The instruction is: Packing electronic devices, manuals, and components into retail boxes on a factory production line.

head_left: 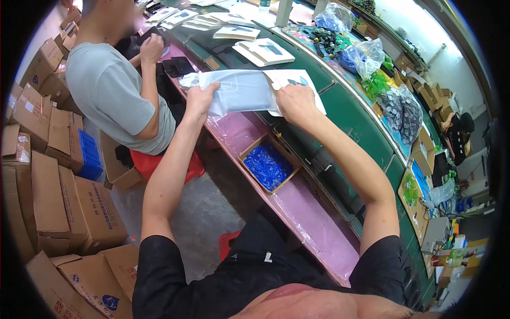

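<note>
Held up over the bench is a flat grey item in a clear plastic bag (241, 91). My left hand (198, 102) is closed on its left end, thumb on top. My right hand (296, 104) is closed where the bag's right end meets a thin white printed box (309, 80). The box sticks out behind and beyond my knuckles. Whether the bag's end lies inside the box or just against it, I cannot tell. My right fingertips are hidden from view.
Below my hands, a cardboard tray of small blue parts (268, 166) sits on the pink ledge (319, 228) beside the green conveyor (345, 119). More white boxes (263, 51) lie farther up. A seated person (114, 90) works at left, near stacked cartons (58, 196).
</note>
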`<state>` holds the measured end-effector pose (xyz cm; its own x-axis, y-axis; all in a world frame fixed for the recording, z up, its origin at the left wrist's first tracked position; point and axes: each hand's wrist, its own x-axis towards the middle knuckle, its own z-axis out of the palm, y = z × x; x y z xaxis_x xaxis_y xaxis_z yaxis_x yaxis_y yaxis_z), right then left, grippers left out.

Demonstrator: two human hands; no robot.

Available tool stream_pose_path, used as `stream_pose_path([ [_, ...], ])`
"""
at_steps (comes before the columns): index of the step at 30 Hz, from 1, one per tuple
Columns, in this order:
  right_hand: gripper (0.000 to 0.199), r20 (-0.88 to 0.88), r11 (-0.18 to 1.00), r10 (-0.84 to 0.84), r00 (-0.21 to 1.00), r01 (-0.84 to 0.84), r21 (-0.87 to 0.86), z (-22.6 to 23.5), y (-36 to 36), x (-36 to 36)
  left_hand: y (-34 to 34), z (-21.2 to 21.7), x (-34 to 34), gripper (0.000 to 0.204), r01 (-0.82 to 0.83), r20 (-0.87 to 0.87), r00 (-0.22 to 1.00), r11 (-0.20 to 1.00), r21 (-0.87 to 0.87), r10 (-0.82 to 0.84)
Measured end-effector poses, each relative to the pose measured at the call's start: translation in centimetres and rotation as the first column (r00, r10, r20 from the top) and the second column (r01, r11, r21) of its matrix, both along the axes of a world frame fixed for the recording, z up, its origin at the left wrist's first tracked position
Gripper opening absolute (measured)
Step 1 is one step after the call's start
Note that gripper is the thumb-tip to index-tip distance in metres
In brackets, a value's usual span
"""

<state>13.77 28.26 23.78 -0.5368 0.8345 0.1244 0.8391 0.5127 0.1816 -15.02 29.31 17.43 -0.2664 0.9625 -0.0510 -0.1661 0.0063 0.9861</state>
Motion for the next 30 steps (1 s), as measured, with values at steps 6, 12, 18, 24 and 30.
stream_pose_path([
  [6,0.014,-0.013,1.0,-0.018,1.0,0.018,-0.024,0.8,-0.3,-2.5,-1.6,0.4,3.5,0.028,-0.118,-0.14,0.982,0.989,0.094,0.13],
  [12,0.017,-0.043,1.0,0.0,0.999,0.0,-0.01,-0.4,-1.4,-4.9,-2.3,1.1,7.0,0.025,-0.007,-0.188,0.982,1.0,-0.002,0.006],
  [18,0.059,-0.635,0.98,-0.169,0.754,0.2,-0.023,-0.9,-0.2,-2.8,-1.2,-1.2,6.0,0.026,0.082,0.039,0.996,0.997,-0.002,-0.082],
  [24,0.07,-0.851,0.854,-0.516,0.097,0.145,-0.501,-5.2,7.6,6.5,-0.5,-1.2,5.4,0.031,0.177,0.2,0.966,0.983,-0.053,-0.163],
  [30,0.049,-0.714,0.745,-0.662,-0.228,-0.298,-0.596,-7.4,5.5,4.5,0.7,1.6,3.6,0.037,0.521,0.33,0.811,0.853,-0.031,-0.483],
])
